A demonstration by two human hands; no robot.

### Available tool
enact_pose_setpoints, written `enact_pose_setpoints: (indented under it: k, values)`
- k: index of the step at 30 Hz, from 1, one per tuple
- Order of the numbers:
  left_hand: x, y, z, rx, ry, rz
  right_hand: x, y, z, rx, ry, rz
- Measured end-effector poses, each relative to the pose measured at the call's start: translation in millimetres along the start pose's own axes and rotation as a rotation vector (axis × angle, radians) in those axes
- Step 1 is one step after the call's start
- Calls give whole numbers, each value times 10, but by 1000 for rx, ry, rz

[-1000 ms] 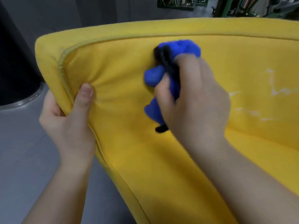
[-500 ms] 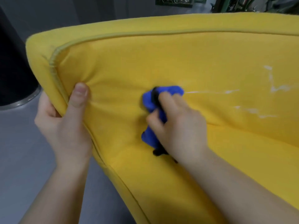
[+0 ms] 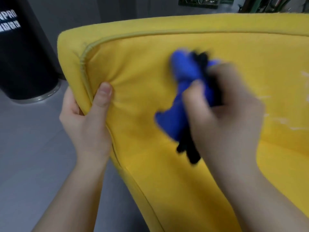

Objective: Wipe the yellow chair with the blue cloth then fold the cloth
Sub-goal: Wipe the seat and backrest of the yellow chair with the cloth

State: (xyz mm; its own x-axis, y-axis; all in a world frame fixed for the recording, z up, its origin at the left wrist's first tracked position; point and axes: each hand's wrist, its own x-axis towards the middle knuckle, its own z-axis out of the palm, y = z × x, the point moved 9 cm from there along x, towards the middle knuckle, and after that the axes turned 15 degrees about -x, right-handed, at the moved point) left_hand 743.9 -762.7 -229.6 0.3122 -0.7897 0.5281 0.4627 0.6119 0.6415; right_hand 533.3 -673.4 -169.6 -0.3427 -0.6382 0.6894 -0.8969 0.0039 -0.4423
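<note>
against the padded inner face of the yellow fabric chair, the right hand presses a bunched blue cloth with black trim, fingers curled tight around it — blurred, so mid-wipe by my reading. the left hand grips the chair's piped edge, thumb on the front. pale streaks show on the fabric to the right; the next stroke likely should reach them — folding is not yet begun.

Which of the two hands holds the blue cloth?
The right hand, its fingers curled round the cloth. The left hand only grips the edge of the chair.
</note>
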Motion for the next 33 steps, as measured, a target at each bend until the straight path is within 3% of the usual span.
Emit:
enact_pose_setpoints:
  k: [1,3,9,12,15,18,19,20,22,23,25,27,30,33]
  values:
    - [-3,-3,-2,-8,4,-5,60,30,-89,-32,153,25]
    - [3,-17,-18,-28,17,-18,56,0,109,-76,147,10]
    - [-38,-5,-29,-24,85,14,-729,-46,1031,-318,-464,-143]
    - [-66,-2,-31,-10,87,21,-828,-75,1199,-277,-723,-189]
    - [-71,19,-44,36,73,33,-943,-376,1068,-253,-813,-398]
    - [-91,36,-53,51,72,44,-1081,-566,775,-61,-904,-549]
    - [-87,32,-54,57,75,48,-953,-546,627,-39,-869,-529]
    - [-87,28,-55,62,75,50,-705,-468,405,-10,-682,-476]
    - [-97,42,-39,68,67,58,-153,-245,-170,-56,-115,-334]
    - [-99,53,-25,69,60,65,48,-134,-325,-109,68,-231]
    - [-89,53,-36,64,47,70,291,-39,-202,-213,122,-121]
    - [-75,44,-52,60,38,64,184,59,163,-359,11,-156]
    - [-70,48,-72,73,33,79,-360,362,591,-596,-309,-208]
    - [-86,64,-54,111,32,116,-591,802,782,-588,-740,7]
